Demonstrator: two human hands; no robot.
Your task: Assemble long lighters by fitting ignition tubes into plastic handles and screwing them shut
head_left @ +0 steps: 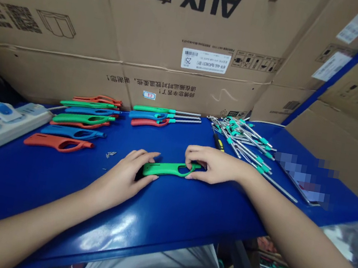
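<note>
A green plastic lighter handle [167, 167] with an oval trigger opening lies level between my two hands, just above or on the blue table. My left hand [133, 170] grips its wide end between thumb and fingers. At the narrow end, my right hand [210, 164] pinches the handle beside the opening, with its fingers curled. Left of my left hand lie several tiny metal pins [111, 154]. Past my right hand rests a pile of metal lighter rods [249, 141] with teal ends. A yellow and black screwdriver [220, 144] sits partly under that pile.
Orange, blue and green handles [60, 144] line the left side of the blue table [165, 214]. Handles fitted with rods [150, 122] lie at the back. A white power strip [1, 129] borders the left, a phone [301, 179] the right. Cardboard [112, 40] walls the back.
</note>
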